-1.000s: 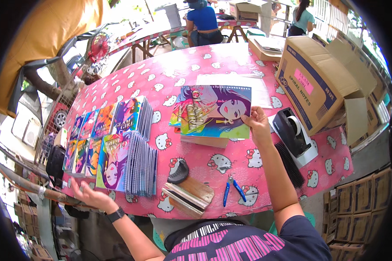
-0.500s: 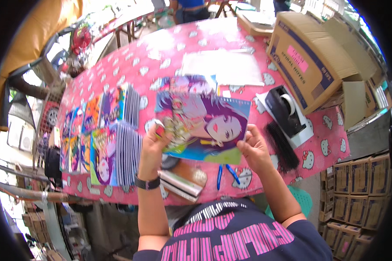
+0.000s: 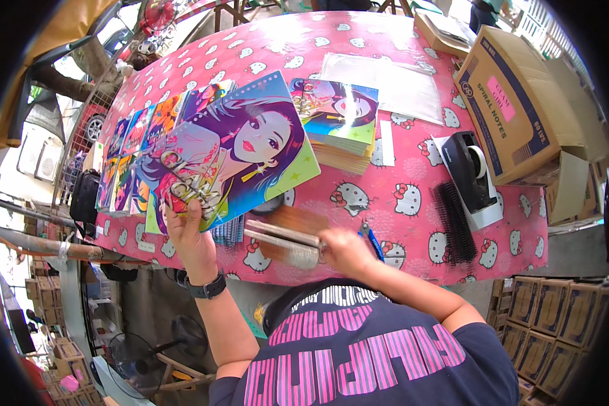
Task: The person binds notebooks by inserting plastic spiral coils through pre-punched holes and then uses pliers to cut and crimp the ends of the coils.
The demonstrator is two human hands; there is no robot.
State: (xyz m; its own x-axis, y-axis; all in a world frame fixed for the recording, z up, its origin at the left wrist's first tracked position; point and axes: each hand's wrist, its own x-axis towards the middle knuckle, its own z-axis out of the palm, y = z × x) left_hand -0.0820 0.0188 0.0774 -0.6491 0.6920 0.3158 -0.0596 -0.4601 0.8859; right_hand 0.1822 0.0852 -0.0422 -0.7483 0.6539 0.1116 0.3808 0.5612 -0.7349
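My left hand [image 3: 188,233] grips the lower left corner of a printed notebook cover [image 3: 250,145], holding it tilted above the table. The cover shows a purple-haired figure, and punched holes run along its upper left edge. Low over the table, my right hand [image 3: 348,252] is closed around the end of a pale bar-shaped tool [image 3: 284,238], which is smeared by motion beside a brown board. Blue handles [image 3: 372,242] of a hand tool lie just beyond that hand, partly hidden. A stack of similar covers [image 3: 342,125] rests behind, right of the raised cover.
Finished-looking notebooks [image 3: 135,128] stand in rows at the left, partly covered. To the right are a black tape dispenser [image 3: 468,166], a bundle of black coils [image 3: 455,223] and a cardboard carton [image 3: 514,101]. Clear plastic sheets [image 3: 406,88] lie farther back on the pink patterned tablecloth [image 3: 358,183].
The cover has moved left and tilted, now in my left hand alone. My right hand has let go of it and come down to the bar-shaped tool. The view has shifted.
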